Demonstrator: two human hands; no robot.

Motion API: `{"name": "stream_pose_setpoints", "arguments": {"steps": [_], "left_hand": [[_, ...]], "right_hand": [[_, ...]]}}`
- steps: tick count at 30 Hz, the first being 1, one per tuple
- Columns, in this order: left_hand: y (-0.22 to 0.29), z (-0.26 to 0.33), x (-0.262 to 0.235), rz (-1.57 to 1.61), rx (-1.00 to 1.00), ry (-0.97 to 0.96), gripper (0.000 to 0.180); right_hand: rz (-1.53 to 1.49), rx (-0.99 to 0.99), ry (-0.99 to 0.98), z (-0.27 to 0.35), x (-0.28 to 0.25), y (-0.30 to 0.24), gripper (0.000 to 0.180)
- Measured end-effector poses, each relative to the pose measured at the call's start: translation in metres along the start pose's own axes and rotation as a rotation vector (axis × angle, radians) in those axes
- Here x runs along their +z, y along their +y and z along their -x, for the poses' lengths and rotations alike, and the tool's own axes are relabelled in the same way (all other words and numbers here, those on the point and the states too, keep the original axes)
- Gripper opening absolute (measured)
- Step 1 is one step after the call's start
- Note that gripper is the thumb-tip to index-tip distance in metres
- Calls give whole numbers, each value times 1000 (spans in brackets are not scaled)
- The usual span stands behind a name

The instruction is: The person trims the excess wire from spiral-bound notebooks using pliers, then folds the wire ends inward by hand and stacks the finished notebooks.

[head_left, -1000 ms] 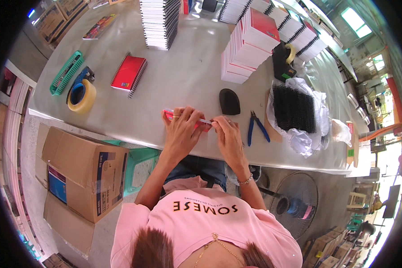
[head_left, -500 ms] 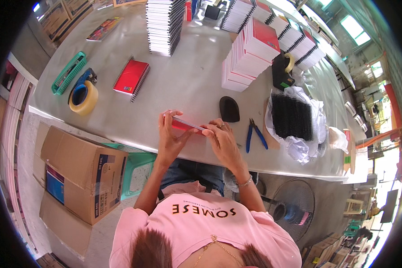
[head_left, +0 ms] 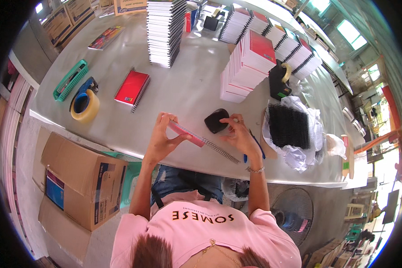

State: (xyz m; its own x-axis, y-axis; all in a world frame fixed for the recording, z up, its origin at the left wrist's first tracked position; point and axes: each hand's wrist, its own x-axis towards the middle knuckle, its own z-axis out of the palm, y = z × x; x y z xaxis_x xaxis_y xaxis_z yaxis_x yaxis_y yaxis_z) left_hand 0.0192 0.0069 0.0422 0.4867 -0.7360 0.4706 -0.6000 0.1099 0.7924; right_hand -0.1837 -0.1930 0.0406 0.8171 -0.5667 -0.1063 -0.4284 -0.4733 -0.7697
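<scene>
Red booklet [head_left: 186,135] over the table [head_left: 120,127], pinched by your left hand [head_left: 160,139], thumb against fingers. Spiral coil [head_left: 221,152] juts from its edge: binding looks part-threaded. Your right hand [head_left: 242,135], half-curled, has left it for the black pad [head_left: 214,121] (touching; firm hold unclear).

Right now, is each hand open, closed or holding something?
Left hand: holding a red notebook.
Right hand: fingertips at the black pad; whether gripping it, I can't tell.

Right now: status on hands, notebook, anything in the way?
Left hand holding red notebook; right hand touching black pad. Spiral coil sticking out of notebook's end. Blue-handled cutters close by, partly hidden by right hand.
</scene>
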Motion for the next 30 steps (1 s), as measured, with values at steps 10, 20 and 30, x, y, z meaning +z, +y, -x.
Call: {"name": "stream_pose_setpoints", "arguments": {"steps": [10, 20, 30], "left_hand": [[-60, 13, 1, -182, 437, -59, 53], [-26, 26, 19, 352, -145, 57, 97], [-9, 16, 20, 464, -276, -55, 103]], "right_hand": [[237, -356, 315, -16, 37, 13, 50], [-642, -206, -54, 9, 31, 5, 43], [-996, -272, -60, 36, 21, 54, 36]]}}
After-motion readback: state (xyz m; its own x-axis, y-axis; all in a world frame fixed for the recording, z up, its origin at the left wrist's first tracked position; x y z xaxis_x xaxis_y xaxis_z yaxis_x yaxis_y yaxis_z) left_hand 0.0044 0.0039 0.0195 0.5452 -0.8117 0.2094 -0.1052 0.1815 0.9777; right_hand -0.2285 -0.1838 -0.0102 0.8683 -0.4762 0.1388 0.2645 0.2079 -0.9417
